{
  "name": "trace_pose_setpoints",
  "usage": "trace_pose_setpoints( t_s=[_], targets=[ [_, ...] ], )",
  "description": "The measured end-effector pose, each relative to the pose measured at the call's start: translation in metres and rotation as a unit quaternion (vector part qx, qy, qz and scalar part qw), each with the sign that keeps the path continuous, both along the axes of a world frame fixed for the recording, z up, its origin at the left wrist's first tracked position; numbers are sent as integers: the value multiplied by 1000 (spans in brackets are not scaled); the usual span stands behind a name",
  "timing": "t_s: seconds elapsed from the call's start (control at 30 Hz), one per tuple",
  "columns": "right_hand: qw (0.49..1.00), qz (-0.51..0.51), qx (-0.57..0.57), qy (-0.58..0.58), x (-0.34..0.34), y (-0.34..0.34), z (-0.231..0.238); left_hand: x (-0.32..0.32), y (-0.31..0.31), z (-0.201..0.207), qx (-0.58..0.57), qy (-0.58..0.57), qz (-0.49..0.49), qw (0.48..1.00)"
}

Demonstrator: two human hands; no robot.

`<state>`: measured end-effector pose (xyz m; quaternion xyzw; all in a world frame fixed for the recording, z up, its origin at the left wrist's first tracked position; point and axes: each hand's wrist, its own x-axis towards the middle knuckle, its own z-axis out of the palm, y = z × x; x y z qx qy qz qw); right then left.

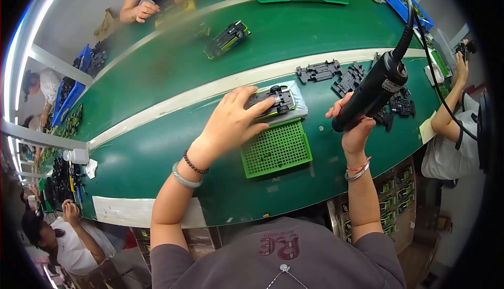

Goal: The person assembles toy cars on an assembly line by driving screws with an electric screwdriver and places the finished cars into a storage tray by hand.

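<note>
The toy car (282, 100) could rock or slide if the left hand (236, 109) presses unevenly, since that hand is spread wide, its fingers laid across the upturned underside rather than clearly wrapped around it. The black power screwdriver (374, 90) looks top-heavy, and a tug from its cord (405, 38) could swing the tip off line; a slip might scratch the car or catch a finger. A bump to the green tray (253, 170) could scatter the small dark pieces (269, 161) in it.

The car lies wheels up on a pale blue pad (300, 100), under the left fingers and just beyond the tray. The right hand (356, 123), closed around the screwdriver, is to the car's right, apart from it; black car bases (318, 71) lie farther out on the table (142, 158).
</note>
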<state>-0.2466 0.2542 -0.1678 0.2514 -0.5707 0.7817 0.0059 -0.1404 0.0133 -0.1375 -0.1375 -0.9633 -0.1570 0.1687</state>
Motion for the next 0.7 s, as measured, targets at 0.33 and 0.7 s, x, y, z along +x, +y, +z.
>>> trace_pose_setpoints(
  t_s=[0.33,0.7],
  targets=[
    [998,-5,-68,-13,11,-10,15,-2,-14,-9,21,-7,-31,999],
    [986,100,-124,-55,50,-47,17,-1,-15,-19,31,11,-23,999]
  ],
)
